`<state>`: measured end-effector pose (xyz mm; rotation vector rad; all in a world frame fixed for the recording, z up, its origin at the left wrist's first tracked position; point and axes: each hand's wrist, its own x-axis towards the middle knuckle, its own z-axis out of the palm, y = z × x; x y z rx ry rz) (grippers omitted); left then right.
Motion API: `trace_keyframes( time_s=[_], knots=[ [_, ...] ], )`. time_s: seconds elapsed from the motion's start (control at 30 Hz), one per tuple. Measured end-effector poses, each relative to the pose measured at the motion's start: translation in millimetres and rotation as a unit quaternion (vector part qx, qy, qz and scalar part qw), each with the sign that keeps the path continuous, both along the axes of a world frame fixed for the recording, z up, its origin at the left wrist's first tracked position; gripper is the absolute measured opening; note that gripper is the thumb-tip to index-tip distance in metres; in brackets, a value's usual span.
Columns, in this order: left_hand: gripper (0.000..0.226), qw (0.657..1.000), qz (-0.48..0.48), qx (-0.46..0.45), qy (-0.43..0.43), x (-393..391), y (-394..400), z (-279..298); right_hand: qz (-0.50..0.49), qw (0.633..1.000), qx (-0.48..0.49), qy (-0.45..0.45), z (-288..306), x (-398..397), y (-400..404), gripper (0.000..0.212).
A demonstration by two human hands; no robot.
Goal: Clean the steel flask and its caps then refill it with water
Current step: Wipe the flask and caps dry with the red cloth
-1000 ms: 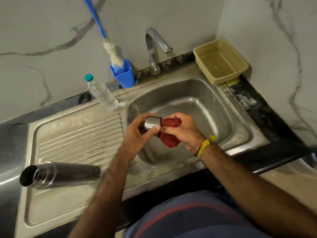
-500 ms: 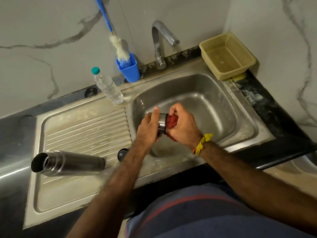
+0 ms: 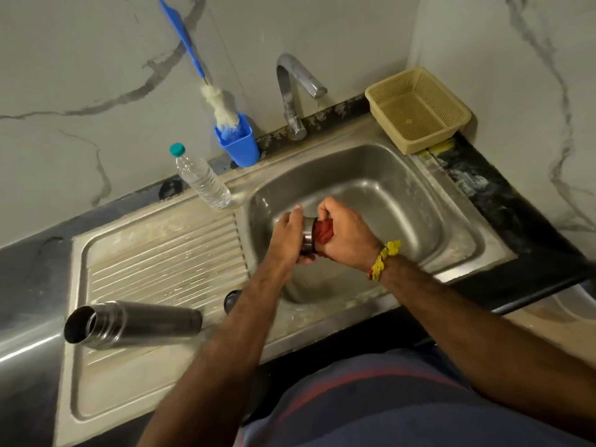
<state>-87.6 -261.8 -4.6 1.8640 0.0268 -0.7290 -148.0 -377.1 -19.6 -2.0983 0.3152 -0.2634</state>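
No readable text, label or number anywhere.

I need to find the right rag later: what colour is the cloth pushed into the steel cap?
Red; the cloth shows in the head view, held by the right hand.

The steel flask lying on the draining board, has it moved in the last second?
No. The steel flask lies on its side on the draining board, at the same ribs, mouth to the left; only the camera shifted.
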Motion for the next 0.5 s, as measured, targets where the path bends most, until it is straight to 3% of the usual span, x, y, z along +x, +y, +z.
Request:
trace_keyframes(
  time_s=[0.07, 0.1, 0.17, 0.23, 0.27, 0.33, 0.4, 0.47, 0.5],
  knots=[
    [0.026, 0.986, -0.063, -0.029, -0.15, -1.6, 7.5, -7.8, -0.06, 0.971, 0.225, 0.048, -1.0, -0.4, 0.0, 0.047],
    [0.023, 0.974, -0.086, -0.023, -0.208, -1.9, 11.8, -12.7, -0.065, 0.954, 0.288, 0.053, -2.0, -1.2, 2.4, 0.048],
    [0.028, 0.98, -0.05, 0.017, -0.194, 0.9, 12.2, -18.2, -0.025, 0.977, 0.214, 0.004, -7.1, -4.1, 9.2, 0.045],
    [0.04, 0.996, -0.001, 0.063, -0.055, 3.1, 10.8, -13.8, 0.048, 0.996, 0.046, -0.061, -11.2, -8.6, 11.8, 0.038],
    [0.045, 0.997, -0.012, 0.07, 0.012, 0.9, 12.3, -4.4, 0.071, 0.994, -0.019, -0.076, -11.4, -10.6, 9.6, 0.036],
    [0.049, 0.994, -0.094, 0.039, 0.037, -2.0, 21.6, 6.6, 0.065, 0.995, -0.029, -0.064, -14.8, -16.1, 2.4, 0.037],
    [0.036, 0.986, -0.142, -0.035, -0.074, -3.4, 29.6, 4.4, -0.016, 0.993, 0.114, -0.008, -13.1, -18.4, 0.2, 0.045],
    [0.029, 0.97, -0.108, -0.086, -0.198, -5.9, 32.1, -6.3, -0.064, 0.938, 0.338, 0.037, -1.7, -16.3, 8.6, 0.05],
    [0.031, 0.968, -0.063, -0.097, -0.225, -8.9, 28.5, -10.0, -0.068, 0.915, 0.396, 0.033, 0.8, -14.2, 14.0, 0.052]
  ],
)
